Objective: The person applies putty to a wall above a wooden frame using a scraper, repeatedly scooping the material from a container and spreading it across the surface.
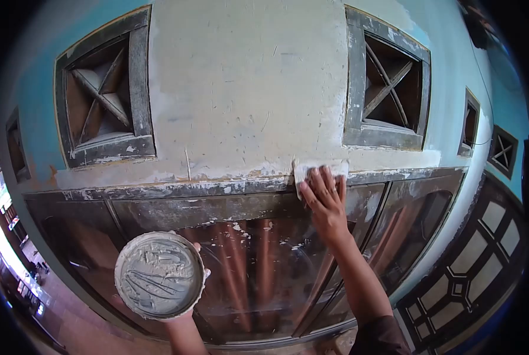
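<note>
My right hand (323, 198) presses a flat whitish spreader (303, 170) against the wall (246, 89), just along the top edge of the dark wooden window frame (229, 188). Its fingers lie over the spreader. At the lower left, my left hand (198, 260) holds a round tub (120, 278) from beneath and behind, and only some fingertips show at its right rim. Grey-white paste (161, 269) with streaks across it coats the inside of the tub. White smears mark the wall's lower edge and the frame.
Two square vents with crossed bars, one left (139, 89) and one right (354, 89), sit in the wall. Below the frame are glass panes with reddish curtains (267, 266) behind. A dark panelled door (483, 236) stands at the right. Tiled floor (78, 313) shows lower left.
</note>
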### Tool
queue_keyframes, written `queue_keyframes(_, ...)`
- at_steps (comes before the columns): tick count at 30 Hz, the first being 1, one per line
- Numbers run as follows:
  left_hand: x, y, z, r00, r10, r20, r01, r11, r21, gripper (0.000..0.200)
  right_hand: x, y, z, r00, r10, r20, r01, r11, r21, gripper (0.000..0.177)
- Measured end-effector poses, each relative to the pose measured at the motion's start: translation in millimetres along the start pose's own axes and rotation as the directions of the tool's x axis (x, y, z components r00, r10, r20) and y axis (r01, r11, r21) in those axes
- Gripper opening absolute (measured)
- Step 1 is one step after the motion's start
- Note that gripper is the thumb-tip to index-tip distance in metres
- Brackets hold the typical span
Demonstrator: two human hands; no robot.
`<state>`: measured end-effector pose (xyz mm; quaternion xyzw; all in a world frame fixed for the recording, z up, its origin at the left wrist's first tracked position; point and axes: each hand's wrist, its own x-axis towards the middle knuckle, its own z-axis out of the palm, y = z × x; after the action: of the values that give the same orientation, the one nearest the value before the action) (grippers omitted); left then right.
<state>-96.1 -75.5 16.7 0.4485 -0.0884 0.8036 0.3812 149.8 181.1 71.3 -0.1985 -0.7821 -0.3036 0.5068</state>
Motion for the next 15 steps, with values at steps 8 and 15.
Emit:
queue_keyframes(8,-8,-22,10,0.995,-0.03,-0.1,0.022,0.996,-0.081,0.118,-1,-8,-10,0.981,-0.027,-0.193,0.025,1.0,-0.016,0.046)
queue_keyframes(15,-8,-34,15,0.996,-0.025,-0.084,0.025,1.0,0.004,0.114,-14,-10,3,0.994,-0.08,0.073,0.08,0.997,0.012,0.05)
